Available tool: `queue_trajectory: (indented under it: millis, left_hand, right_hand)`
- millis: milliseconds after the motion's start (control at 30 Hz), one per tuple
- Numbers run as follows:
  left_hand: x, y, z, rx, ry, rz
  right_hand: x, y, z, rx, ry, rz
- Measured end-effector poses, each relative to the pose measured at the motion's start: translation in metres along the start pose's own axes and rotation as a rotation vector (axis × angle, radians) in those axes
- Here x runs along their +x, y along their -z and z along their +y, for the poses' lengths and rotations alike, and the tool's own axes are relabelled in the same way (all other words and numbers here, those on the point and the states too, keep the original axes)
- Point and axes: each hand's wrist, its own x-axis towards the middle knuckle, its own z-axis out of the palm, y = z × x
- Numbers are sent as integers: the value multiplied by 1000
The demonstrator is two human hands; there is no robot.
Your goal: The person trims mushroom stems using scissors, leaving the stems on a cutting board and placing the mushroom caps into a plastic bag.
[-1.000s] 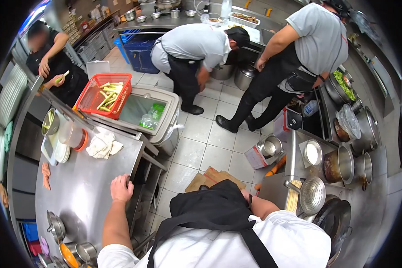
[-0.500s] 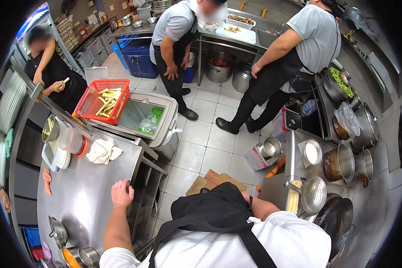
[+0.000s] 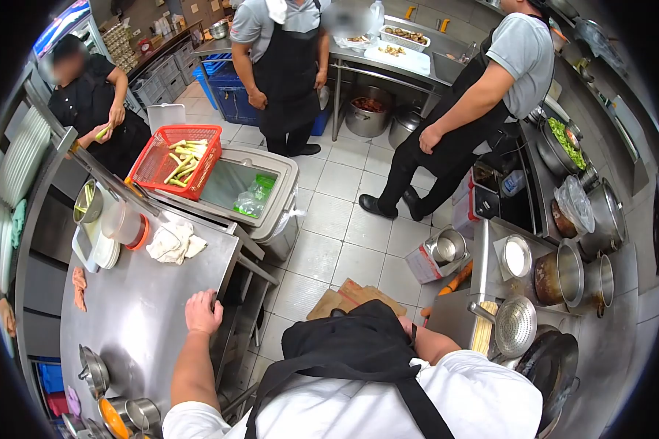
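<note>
My left hand (image 3: 203,313) rests on the edge of the steel table (image 3: 146,307), with its fingers lying on the metal and nothing visible in it. A crumpled white cloth (image 3: 176,242) lies farther up the same table, apart from the hand. At the side of my black apron (image 3: 351,340) a small part of my right hand (image 3: 405,324) shows; its fingers are hidden, so I cannot see whether it holds anything. Flattened brown cardboard (image 3: 355,294) is on the tiled floor just beyond the apron.
Two people in black aprons stand ahead; a third, at left, handles a green-white vegetable stalk (image 3: 104,134). A red basket (image 3: 211,165) of stalks sits on a grey bin (image 3: 282,172). Right, a perforated ladle (image 3: 516,325), pots (image 3: 570,273) and a wok (image 3: 553,369) line the counter.
The person at the middle back has straightened up from a bend and stepped back slightly. The person at right has lowered the forearm a little. My hands stay in place.
</note>
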Motion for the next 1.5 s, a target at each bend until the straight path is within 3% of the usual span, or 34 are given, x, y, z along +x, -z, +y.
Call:
queue_trajectory:
  millis: [200, 633, 767, 800, 833, 967, 1033, 1100, 1133, 1167, 1200, 1233, 1267, 1300, 1367, 1433, 1500]
  left_hand:
    - [-1, 3, 2, -6, 12, -2]
    - [-1, 7, 3, 4, 41, 1]
    - [-4, 6, 2, 14, 62, -23]
    - [-3, 3, 1, 18, 59, -14]
    - [0, 4, 0, 23, 75, -2]
    - [-6, 5, 1, 60, 108, -95]
    - [-13, 16, 15, 55, 72, 32]
    - [-11, 14, 47, -60, 191, 156]
    - [-5, 17, 62, -152, 185, 68]
    - [8, 3, 86, -263, 173, -21]
    - [16, -15, 120, -303, 32, 7]
    - [31, -34, 153, -447, -70, 29]
    - [47, -37, 196, -624, 136, -242]
    - [54, -86, 207, -725, 91, -346]
    - [76, -131, 258, -1022, 254, -665]
    - [100, -100, 331, -1262, 424, -904]
    - [127, -92, 356, -1415, 99, -1151]
  right_hand:
    - [11, -2, 54, -96, 59, 3]
    - [15, 18, 31, -319, 191, 35]
    - [-12, 34, 57, -384, 197, -1]
    - [-8, 35, 52, -406, 203, -10]
    - [56, 54, 4, -432, 218, -12]
    - [74, 112, -32, -541, 318, 2]
    - [89, 82, -55, -555, 407, -32]
    - [62, 55, -19, -520, 385, -42]
    - [72, 28, -16, -362, 345, 277]
    - [94, 22, -18, -417, 269, 638]
    - [-15, 59, -107, 100, -144, 541]
    - [-6, 52, -101, 201, -207, 498]
    - [-38, 19, -97, 233, -252, 459]
    - [-66, 32, -114, 357, -227, 443]
    - [-88, 93, -172, 548, -93, 424]
    - [-72, 81, -158, 945, -121, 486]
    - [-51, 124, -143, 981, -133, 518]
